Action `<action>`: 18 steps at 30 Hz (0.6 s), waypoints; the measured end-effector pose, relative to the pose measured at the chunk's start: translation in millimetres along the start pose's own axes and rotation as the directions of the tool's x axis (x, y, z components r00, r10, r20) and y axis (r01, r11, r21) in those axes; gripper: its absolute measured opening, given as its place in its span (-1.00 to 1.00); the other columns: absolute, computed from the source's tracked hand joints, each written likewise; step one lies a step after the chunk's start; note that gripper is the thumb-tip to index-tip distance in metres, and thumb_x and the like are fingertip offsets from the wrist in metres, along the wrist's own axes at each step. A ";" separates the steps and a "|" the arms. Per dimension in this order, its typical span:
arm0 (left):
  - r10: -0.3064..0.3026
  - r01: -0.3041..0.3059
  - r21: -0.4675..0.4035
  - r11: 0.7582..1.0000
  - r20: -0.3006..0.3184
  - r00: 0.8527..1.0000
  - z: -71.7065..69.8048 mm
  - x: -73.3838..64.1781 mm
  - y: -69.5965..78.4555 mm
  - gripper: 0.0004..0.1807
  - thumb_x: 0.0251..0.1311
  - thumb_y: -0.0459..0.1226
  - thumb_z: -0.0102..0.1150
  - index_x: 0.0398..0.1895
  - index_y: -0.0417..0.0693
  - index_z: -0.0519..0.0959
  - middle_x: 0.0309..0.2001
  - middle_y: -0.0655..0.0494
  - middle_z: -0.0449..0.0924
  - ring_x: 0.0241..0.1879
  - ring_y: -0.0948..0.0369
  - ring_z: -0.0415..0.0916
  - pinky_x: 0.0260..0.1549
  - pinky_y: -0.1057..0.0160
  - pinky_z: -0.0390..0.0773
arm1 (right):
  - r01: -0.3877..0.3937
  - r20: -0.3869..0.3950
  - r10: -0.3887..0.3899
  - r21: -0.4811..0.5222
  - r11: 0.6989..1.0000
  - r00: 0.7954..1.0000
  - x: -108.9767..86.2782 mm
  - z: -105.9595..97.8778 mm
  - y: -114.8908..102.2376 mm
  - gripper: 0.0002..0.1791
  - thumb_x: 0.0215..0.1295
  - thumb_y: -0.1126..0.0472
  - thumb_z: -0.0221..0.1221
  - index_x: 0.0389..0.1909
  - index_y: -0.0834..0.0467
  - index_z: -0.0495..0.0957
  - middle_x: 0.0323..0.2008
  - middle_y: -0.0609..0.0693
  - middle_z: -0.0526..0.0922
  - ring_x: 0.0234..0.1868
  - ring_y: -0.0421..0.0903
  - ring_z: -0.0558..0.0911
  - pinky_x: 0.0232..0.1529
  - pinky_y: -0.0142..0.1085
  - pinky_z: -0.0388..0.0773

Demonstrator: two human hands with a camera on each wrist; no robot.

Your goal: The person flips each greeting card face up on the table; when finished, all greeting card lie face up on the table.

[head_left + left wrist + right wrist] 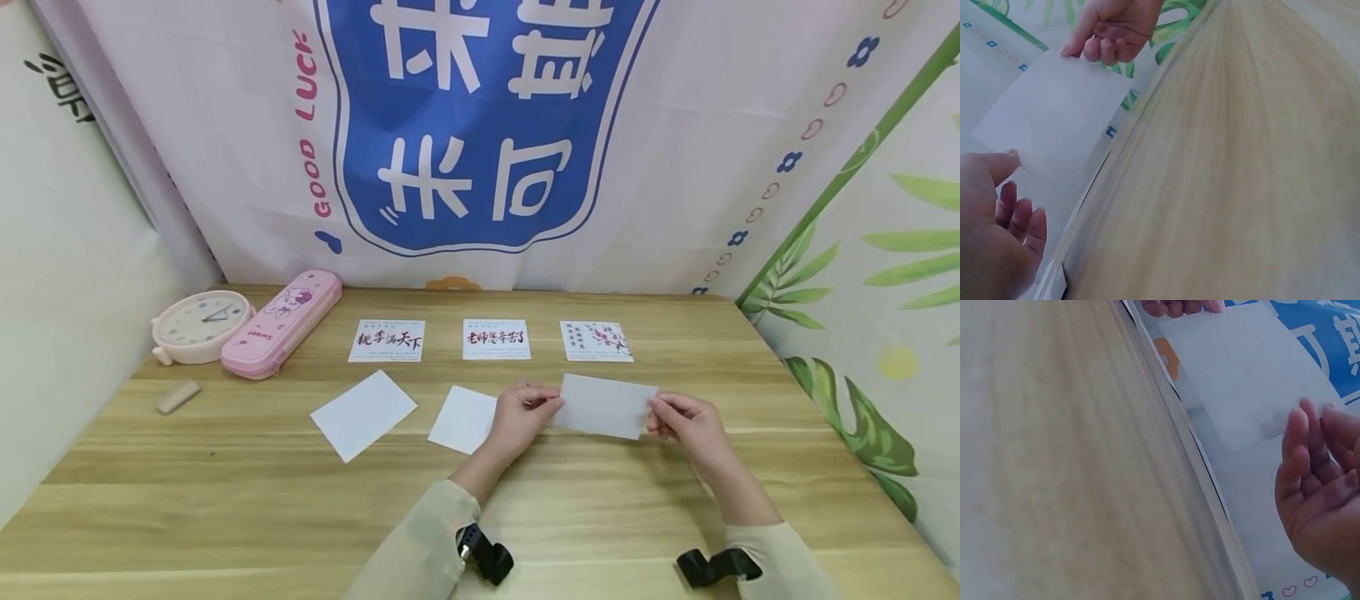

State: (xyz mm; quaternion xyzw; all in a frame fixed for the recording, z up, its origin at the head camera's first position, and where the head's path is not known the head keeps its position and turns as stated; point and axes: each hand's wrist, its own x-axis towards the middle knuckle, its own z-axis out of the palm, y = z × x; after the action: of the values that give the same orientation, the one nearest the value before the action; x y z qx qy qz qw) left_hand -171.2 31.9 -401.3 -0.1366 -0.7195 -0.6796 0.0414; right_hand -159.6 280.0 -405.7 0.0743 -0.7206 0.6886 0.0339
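Note:
A blank white card (606, 406) is held up off the table between both hands. My left hand (520, 421) pinches its left edge between thumb and fingers; the right hand (692, 427) pinches the opposite edge. In the left wrist view the card (1054, 109) slants, with the left thumb (1004, 164) at its lower corner. From the right wrist, the right hand's fingers (1300, 444) show at the card's near edge. Close to the left hand lies a small white card (459, 417), partly hidden by that hand. Another blank white card (363, 415) lies turned at an angle farther left.
Along the back lie three printed cards: one at left (387, 341), one in the middle (496, 340) and a flowered one (596, 342). A pink pencil case (283, 323), a round clock (204, 325) and a small beige stick (178, 397) are at the left. A printed curtain (247, 167) hangs behind.

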 end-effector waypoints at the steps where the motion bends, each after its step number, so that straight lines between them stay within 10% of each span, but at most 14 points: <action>1: -0.007 0.007 -0.019 1.000 0.002 1.000 -1.1 -1.3 4.4 -0.87 -0.04 -0.43 0.17 -0.42 -0.36 0.59 -0.39 -0.08 0.54 -0.43 0.27 0.43 -0.45 0.41 0.46 | 0.004 0.033 -0.005 0.051 0.999 0.999 0.6 -1.2 2.5 -0.84 0.20 0.24 0.04 -0.43 0.18 0.58 -0.61 -0.01 0.57 -0.57 -0.20 0.54 -0.53 -0.41 0.50; 5: -0.031 0.047 -0.204 0.978 0.078 0.996 -2.3 -4.4 10.1 -0.84 0.01 -0.52 0.07 -0.35 -0.53 0.52 -0.41 -0.32 0.53 -0.43 0.02 0.53 -0.38 0.24 0.53 | -0.035 0.165 0.003 0.191 0.981 0.986 -3.3 -0.4 -7.1 -0.69 0.31 0.21 -0.13 -0.37 0.15 0.60 -0.46 0.03 0.62 -0.42 -0.12 0.60 -0.37 -0.33 0.52; 9: -0.019 0.063 -0.302 0.951 0.146 0.989 -1.1 -4.6 7.8 -0.83 0.05 -0.56 -0.02 -0.32 -0.62 0.46 -0.36 -0.40 0.49 -0.39 -0.07 0.53 -0.31 0.04 0.48 | -0.150 0.138 0.125 0.185 0.971 0.983 -7.1 1.5 -18.9 -0.70 0.29 0.26 -0.10 -0.43 0.11 0.62 -0.40 -0.02 0.61 -0.36 -0.19 0.58 -0.33 -0.38 0.51; 14: -0.078 0.114 -0.262 0.958 0.144 0.987 -0.3 -3.7 9.8 -0.80 0.00 -0.54 0.05 -0.28 -0.55 0.48 -0.34 -0.28 0.52 -0.45 0.26 0.50 -0.33 0.17 0.51 | -0.194 0.066 0.191 0.048 0.980 0.979 -5.8 4.8 -19.6 -0.85 0.12 0.36 0.09 -0.33 0.10 0.57 -0.44 -0.08 0.57 -0.49 -0.28 0.49 -0.49 -0.46 0.46; 18: -0.096 0.117 -0.189 0.975 0.115 0.989 0.9 -4.4 12.7 -0.69 -0.06 -0.55 0.10 -0.16 -0.46 0.46 -0.39 -0.22 0.53 -0.45 0.12 0.52 -0.40 0.30 0.52 | -0.149 0.039 0.150 -0.014 0.989 0.988 -4.7 8.5 -17.2 -0.59 0.10 0.38 0.11 0.02 0.28 0.35 -0.50 -0.05 0.57 -0.61 -0.26 0.44 -0.59 -0.45 0.43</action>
State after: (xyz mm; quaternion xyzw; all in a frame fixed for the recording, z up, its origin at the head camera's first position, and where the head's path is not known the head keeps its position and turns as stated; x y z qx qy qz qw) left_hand -163.6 32.7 -390.2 -0.1369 -0.6570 -0.7399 -0.0467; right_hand -151.9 271.1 -389.8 0.0335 -0.7285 0.6835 -0.0317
